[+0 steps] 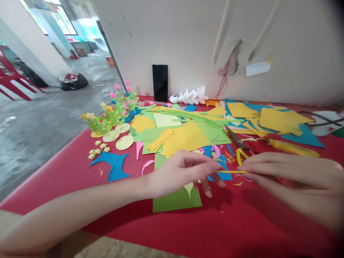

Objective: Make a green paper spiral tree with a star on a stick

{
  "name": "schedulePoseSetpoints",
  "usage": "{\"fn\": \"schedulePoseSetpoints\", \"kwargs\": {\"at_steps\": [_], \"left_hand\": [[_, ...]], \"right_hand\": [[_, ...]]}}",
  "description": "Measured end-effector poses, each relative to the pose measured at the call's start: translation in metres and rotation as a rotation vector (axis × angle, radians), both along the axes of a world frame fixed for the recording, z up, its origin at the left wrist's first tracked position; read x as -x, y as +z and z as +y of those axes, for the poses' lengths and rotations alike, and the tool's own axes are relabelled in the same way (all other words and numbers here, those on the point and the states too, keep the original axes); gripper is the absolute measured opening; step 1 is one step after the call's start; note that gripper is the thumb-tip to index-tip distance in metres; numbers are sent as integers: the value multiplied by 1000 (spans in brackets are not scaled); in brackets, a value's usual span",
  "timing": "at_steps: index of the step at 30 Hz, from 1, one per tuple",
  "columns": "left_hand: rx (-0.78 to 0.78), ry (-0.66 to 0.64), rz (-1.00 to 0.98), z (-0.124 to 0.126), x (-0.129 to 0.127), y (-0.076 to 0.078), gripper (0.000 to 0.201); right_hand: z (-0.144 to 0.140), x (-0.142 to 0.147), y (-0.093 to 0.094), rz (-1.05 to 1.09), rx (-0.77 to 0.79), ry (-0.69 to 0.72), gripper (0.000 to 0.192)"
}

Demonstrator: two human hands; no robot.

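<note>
Head view shows left fingers (214, 167), the lower ones spread, and right fingers (248, 167) pinching opposite ends of a narrow yellow paper strip (232, 171) between them, scissors (238, 140) just beyond; working the strip seems in hand, probably calling next for gentle control.

Strip (232, 171) shows yellow; tablecloth (228, 229) red. Scissors (236, 137) dark-bladed, yellow-handled. Discs (125, 142) pale yellow; cutout (116, 165) blue. Phone (160, 83) black; wall (182, 36) off-white; chair (16, 78) red; bag (77, 83) mostly black; floor (88, 79) grey; cord (222, 72) red.
</note>
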State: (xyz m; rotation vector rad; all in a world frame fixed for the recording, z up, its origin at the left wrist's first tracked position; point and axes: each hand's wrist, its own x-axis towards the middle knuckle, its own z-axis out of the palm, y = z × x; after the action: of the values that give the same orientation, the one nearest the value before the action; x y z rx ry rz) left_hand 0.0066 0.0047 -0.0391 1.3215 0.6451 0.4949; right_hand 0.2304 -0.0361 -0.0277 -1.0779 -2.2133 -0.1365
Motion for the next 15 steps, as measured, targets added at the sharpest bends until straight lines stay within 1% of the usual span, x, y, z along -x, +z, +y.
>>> {"fn": "schedulePoseSetpoints", "kwargs": {"at_steps": [2, 4, 9, 13, 15], "left_hand": [[-122, 10, 107, -3, -1, 2, 21], [-207, 9, 158, -6, -1, 1, 19], [-288, 61, 148, -8, 0, -3, 21], [-360, 76, 162, -6, 1, -2, 20], [-361, 82, 172, -5, 1, -2, 20]], "right_hand": [[0, 8, 2, -34, -9, 38, 17], [0, 13, 3, -42, -1, 56, 19], [-2, 5, 5, -38, 10, 5, 10], [-5, -4, 8, -8, 42, 7, 12], [-4, -14, 9, 19, 68, -31, 11]]}}
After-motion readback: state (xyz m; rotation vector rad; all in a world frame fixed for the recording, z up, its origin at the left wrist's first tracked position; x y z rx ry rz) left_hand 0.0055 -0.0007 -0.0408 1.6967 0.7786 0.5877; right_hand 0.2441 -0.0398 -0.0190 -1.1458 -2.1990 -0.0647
